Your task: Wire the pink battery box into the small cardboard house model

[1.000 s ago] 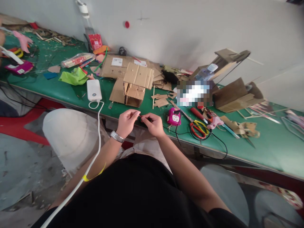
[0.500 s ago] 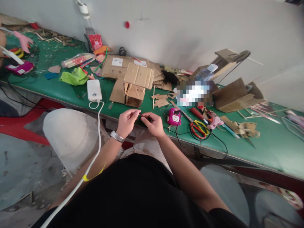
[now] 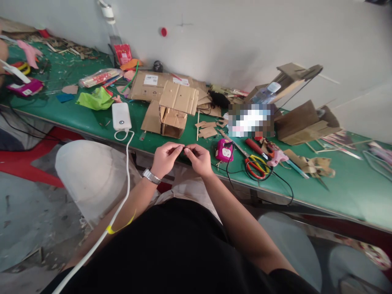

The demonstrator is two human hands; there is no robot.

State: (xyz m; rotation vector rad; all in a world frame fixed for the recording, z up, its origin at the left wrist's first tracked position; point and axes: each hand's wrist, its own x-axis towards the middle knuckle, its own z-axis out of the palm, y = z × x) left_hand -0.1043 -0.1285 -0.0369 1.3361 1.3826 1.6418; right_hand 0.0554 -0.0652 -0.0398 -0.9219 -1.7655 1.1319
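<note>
My left hand (image 3: 165, 158), below a wrist with a metal watch (image 3: 152, 176), is closed in a pinch at the table's front edge. Opposite it, my right hand (image 3: 198, 159) pinches too, and the fingertips of both nearly meet. Something small and dark shows between them, too small to name. Just beyond my hands stands a cardboard box structure (image 3: 176, 108) with a flat top and an open front. Right of my right hand sits a magenta power socket block (image 3: 224, 151) with a black cable.
Scissors (image 3: 256, 168), a red-handled tool (image 3: 255, 148) and a pink glue gun (image 3: 278, 158) lie to the right. A white power bank (image 3: 121, 116) rests at left, its cable crossing my left arm. Cardboard constructions (image 3: 306, 122) stand at the right back. A stool (image 3: 288, 249) is below.
My left fingertips have shifted slightly right, and both hands have come closer together. The dark thing that showed between them is now mostly covered. The table items have not moved.
</note>
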